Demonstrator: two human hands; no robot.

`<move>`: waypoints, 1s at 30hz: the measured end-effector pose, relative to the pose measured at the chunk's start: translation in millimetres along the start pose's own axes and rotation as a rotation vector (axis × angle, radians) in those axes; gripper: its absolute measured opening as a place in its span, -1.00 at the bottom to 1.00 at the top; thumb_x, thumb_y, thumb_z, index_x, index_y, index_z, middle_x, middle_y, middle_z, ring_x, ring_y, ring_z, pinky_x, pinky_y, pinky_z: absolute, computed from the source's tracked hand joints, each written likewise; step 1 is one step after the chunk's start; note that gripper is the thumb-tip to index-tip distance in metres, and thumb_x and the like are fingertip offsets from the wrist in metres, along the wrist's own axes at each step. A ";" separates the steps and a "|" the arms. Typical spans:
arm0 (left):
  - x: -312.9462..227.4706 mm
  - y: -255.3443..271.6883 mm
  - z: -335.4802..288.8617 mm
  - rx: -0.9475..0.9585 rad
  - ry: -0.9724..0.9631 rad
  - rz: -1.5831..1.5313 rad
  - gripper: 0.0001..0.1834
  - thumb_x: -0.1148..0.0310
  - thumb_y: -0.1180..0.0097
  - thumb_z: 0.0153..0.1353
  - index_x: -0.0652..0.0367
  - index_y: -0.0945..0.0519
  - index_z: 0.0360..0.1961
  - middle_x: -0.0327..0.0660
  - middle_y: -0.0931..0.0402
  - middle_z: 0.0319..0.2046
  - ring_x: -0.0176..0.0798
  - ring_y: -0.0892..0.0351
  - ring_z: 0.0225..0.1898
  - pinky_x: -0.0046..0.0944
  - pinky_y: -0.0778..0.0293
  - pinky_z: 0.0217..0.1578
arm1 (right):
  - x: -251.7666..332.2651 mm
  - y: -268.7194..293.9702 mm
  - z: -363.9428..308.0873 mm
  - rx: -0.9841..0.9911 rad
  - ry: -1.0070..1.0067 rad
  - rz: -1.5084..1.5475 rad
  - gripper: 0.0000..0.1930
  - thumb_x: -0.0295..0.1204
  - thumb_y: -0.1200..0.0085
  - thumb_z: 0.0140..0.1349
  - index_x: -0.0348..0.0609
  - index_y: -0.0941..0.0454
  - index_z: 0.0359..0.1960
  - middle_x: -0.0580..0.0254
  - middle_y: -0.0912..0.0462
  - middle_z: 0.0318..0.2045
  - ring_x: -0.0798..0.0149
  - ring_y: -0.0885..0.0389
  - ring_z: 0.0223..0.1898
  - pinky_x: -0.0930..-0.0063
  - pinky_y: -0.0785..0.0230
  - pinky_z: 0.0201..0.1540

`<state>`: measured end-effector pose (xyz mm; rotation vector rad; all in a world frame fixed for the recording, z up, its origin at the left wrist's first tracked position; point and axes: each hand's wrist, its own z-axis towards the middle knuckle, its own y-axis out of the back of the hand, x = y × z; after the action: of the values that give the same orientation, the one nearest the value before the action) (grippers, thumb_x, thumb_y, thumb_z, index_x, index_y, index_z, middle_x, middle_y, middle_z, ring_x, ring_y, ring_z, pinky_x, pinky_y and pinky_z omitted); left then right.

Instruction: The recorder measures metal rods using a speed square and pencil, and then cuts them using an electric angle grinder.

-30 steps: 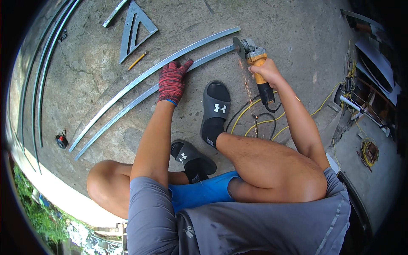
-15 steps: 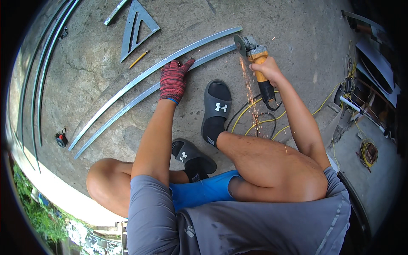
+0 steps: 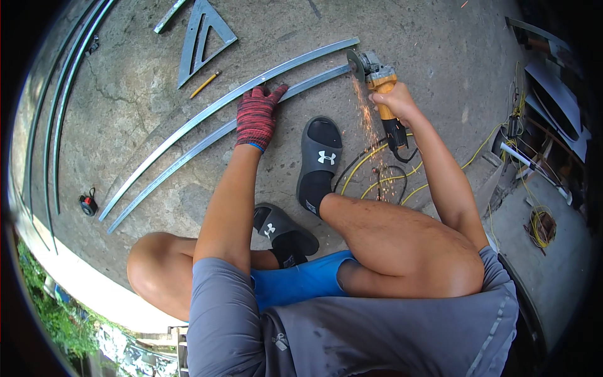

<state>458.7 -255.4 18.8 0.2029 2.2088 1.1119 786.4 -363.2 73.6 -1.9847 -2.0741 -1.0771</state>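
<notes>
My right hand (image 3: 394, 104), bare, is wrapped round the body of a yellow and black angle grinder (image 3: 382, 81). The grinder's disc (image 3: 355, 65) touches the right end of the nearer metal bar (image 3: 314, 81), and a stream of orange sparks (image 3: 366, 119) sprays down from there. In a red and black knit glove, my left hand (image 3: 256, 119) grips that same bar, its thumb stretched along it. The fingertips reach the farther metal bar (image 3: 188, 129), which lies roughly parallel; how firmly they touch it is hidden.
A triangular metal square (image 3: 186, 60) and a pencil (image 3: 205, 85) lie beyond the bars. A tape measure (image 3: 88, 203) sits at left, near long metal bars (image 3: 58, 125). Yellow and black cords (image 3: 364, 164) run below the grinder, beside my sandalled foot (image 3: 321, 151).
Both hands and the grinder hold nearly the same place. The spark stream looks thicker near the disc, and the disc still meets the nearer bar's end.
</notes>
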 end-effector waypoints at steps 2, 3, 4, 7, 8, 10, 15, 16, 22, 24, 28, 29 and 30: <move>-1.6 1.4 -0.4 -0.004 -0.007 0.002 -0.23 0.60 -0.18 0.05 -0.35 -0.45 0.30 -0.06 -0.46 0.10 0.06 -0.45 0.13 -0.04 -0.42 0.18 | 2.7 1.3 -3.6 -0.005 -0.014 -0.014 -0.71 -0.43 -0.36 -0.02 -0.34 -0.62 -0.29 0.20 -0.67 -0.41 0.33 -0.64 -0.44 0.40 -0.47 -0.37; 1.3 -1.3 0.3 -0.007 -0.003 0.004 -0.23 0.60 -0.18 0.05 -0.35 -0.45 0.30 -0.06 -0.46 0.10 0.06 -0.45 0.13 -0.04 -0.42 0.18 | 5.0 0.0 -3.6 -0.007 -0.023 -0.024 -0.71 -0.44 -0.36 -0.02 -0.34 -0.62 -0.28 0.19 -0.67 -0.41 0.33 -0.64 -0.43 0.40 -0.47 -0.37; 4.3 -5.2 1.7 -0.010 0.007 0.010 -0.23 0.59 -0.17 0.06 -0.36 -0.44 0.30 -0.06 -0.46 0.09 0.06 -0.45 0.12 -0.05 -0.42 0.18 | 6.2 -1.2 -3.1 -0.003 -0.020 -0.024 -0.71 -0.44 -0.36 -0.02 -0.34 -0.62 -0.28 0.19 -0.67 -0.41 0.33 -0.64 -0.43 0.40 -0.47 -0.37; 2.4 -5.9 2.1 -0.010 0.007 0.023 -0.24 0.57 -0.17 0.08 -0.38 -0.43 0.30 -0.06 -0.46 0.08 0.06 -0.45 0.11 -0.05 -0.42 0.18 | 3.3 2.0 -1.4 0.019 -0.043 -0.021 -0.71 -0.43 -0.35 -0.02 -0.33 -0.62 -0.28 0.19 -0.68 -0.40 0.34 -0.64 -0.42 0.41 -0.47 -0.37; -0.2 -4.6 2.3 -0.007 -0.001 0.032 -0.24 0.57 -0.17 0.08 -0.39 -0.43 0.31 -0.07 -0.46 0.07 0.05 -0.45 0.10 -0.05 -0.42 0.17 | -0.3 3.4 0.7 0.007 -0.032 -0.033 -0.72 -0.44 -0.35 -0.02 -0.32 -0.62 -0.28 0.20 -0.68 -0.40 0.34 -0.64 -0.43 0.41 -0.48 -0.38; 1.8 -5.4 1.2 -0.017 0.001 0.045 -0.23 0.57 -0.16 0.08 -0.39 -0.43 0.31 -0.07 -0.46 0.07 0.05 -0.45 0.10 -0.05 -0.42 0.17 | 2.5 0.4 -1.1 0.000 -0.018 -0.045 -0.72 -0.44 -0.35 -0.01 -0.32 -0.62 -0.27 0.20 -0.68 -0.39 0.35 -0.64 -0.43 0.41 -0.48 -0.38; 0.3 -1.9 0.1 0.000 0.009 0.045 -0.23 0.57 -0.16 0.07 -0.39 -0.43 0.31 -0.08 -0.46 0.06 0.05 -0.45 0.10 -0.05 -0.42 0.17 | 10.8 -0.3 -8.9 0.009 -0.063 -0.018 -0.73 -0.45 -0.35 0.00 -0.31 -0.62 -0.28 0.21 -0.67 -0.40 0.34 -0.65 -0.45 0.41 -0.50 -0.39; 0.0 -1.8 0.3 0.003 0.006 0.048 -0.23 0.57 -0.16 0.07 -0.39 -0.43 0.31 -0.08 -0.46 0.06 0.05 -0.45 0.10 -0.05 -0.42 0.17 | 9.2 0.5 -7.8 0.009 -0.062 -0.018 -0.73 -0.45 -0.35 0.00 -0.31 -0.62 -0.28 0.21 -0.67 -0.40 0.34 -0.65 -0.45 0.41 -0.50 -0.39; 0.0 -2.1 -0.4 -0.006 0.007 0.049 -0.23 0.58 -0.16 0.07 -0.38 -0.43 0.30 -0.08 -0.46 0.06 0.05 -0.45 0.10 -0.05 -0.42 0.16 | 2.2 -0.2 -3.9 0.007 -0.035 -0.026 -0.73 -0.46 -0.35 -0.02 -0.32 -0.61 -0.29 0.21 -0.67 -0.43 0.35 -0.64 -0.47 0.41 -0.48 -0.42; 0.9 -3.4 0.2 -0.017 0.006 0.047 -0.23 0.58 -0.16 0.07 -0.38 -0.44 0.30 -0.08 -0.46 0.07 0.05 -0.45 0.10 -0.05 -0.42 0.16 | 3.0 -0.8 -6.8 -0.018 -0.018 -0.033 -0.74 -0.47 -0.35 -0.02 -0.32 -0.61 -0.29 0.22 -0.67 -0.43 0.35 -0.63 -0.48 0.42 -0.47 -0.43; 1.5 -4.1 0.0 -0.029 -0.003 0.038 -0.23 0.57 -0.17 0.06 -0.37 -0.44 0.30 -0.08 -0.46 0.06 0.05 -0.46 0.09 -0.04 -0.42 0.16 | 2.2 -0.1 -7.6 0.000 -0.047 -0.029 -0.73 -0.46 -0.35 -0.02 -0.32 -0.61 -0.29 0.22 -0.67 -0.42 0.35 -0.63 -0.48 0.42 -0.47 -0.42; 1.9 -4.1 -0.3 -0.040 -0.011 0.034 -0.23 0.57 -0.18 0.05 -0.37 -0.45 0.29 -0.09 -0.46 0.06 0.05 -0.46 0.09 -0.03 -0.42 0.16 | 3.0 -0.5 -8.8 0.007 -0.046 -0.033 -0.73 -0.46 -0.35 -0.02 -0.32 -0.61 -0.29 0.22 -0.67 -0.42 0.35 -0.64 -0.48 0.42 -0.48 -0.42; 2.1 -4.6 0.0 -0.041 -0.011 0.033 -0.23 0.57 -0.18 0.05 -0.37 -0.45 0.29 -0.09 -0.46 0.06 0.05 -0.46 0.09 -0.03 -0.42 0.16 | 3.8 -0.2 -9.5 0.012 -0.044 -0.037 -0.73 -0.46 -0.34 -0.02 -0.32 -0.61 -0.28 0.22 -0.67 -0.42 0.34 -0.64 -0.48 0.42 -0.49 -0.42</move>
<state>457.7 -257.5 14.3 0.2281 2.1778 1.1698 781.8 -365.0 82.6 -1.9905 -2.1419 -1.0335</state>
